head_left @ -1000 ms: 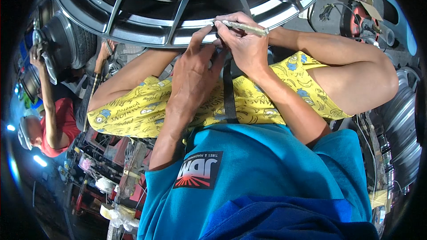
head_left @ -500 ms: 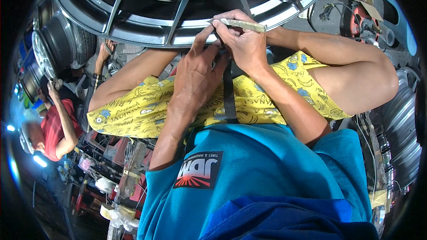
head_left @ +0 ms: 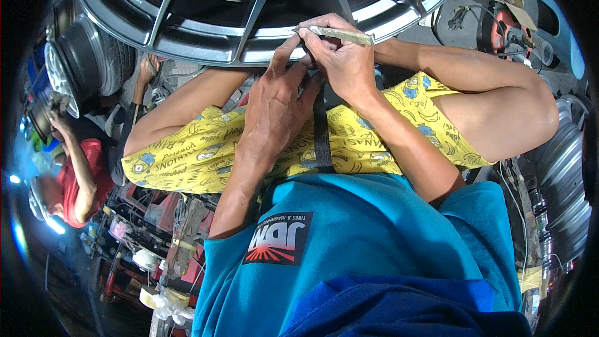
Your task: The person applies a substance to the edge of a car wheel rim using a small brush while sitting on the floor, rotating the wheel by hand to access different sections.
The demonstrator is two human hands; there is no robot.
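Observation:
A grey spoked alloy wheel (head_left: 206, 51) lies before me at the top of the head view. My right hand (head_left: 340, 56) pinches a slim pointed tool (head_left: 343, 35) with a pale, rough wrapped handle. Its dark tip meets the rim's near lip, beside my left index fingertip. My left hand (head_left: 277, 103) rests at the same edge, index finger stretched out and touching the rim by the tip. The other left fingers bend beneath and are partly hidden, with nothing seen in them.
At the left, a co-worker in a red shirt (head_left: 87, 178) handles something near another wheel with a tyre (head_left: 93, 56). Metal rims (head_left: 564, 168) stack at the right. A red-and-black power tool (head_left: 502, 31) and cables lie at the upper right. Clutter (head_left: 165, 299) fills the lower left.
My hands and the tool hold almost the same place at the rim. The co-worker's hand has shifted slightly left, along the other wheel.

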